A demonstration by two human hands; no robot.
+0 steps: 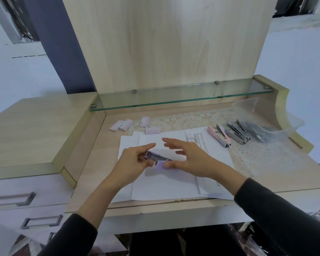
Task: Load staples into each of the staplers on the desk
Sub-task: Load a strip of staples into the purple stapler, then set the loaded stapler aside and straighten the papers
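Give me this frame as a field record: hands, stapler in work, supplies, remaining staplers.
stapler in work: lilac stapler, metal part exposed, held over paper sheets
left hand: pinches the stapler's metal end
right hand: fingers spread, thumb on the lilac body
staple boxes: four, behind the sheets, back left
remaining: pink stapler and grey staplers, lying at right beside a clear tray
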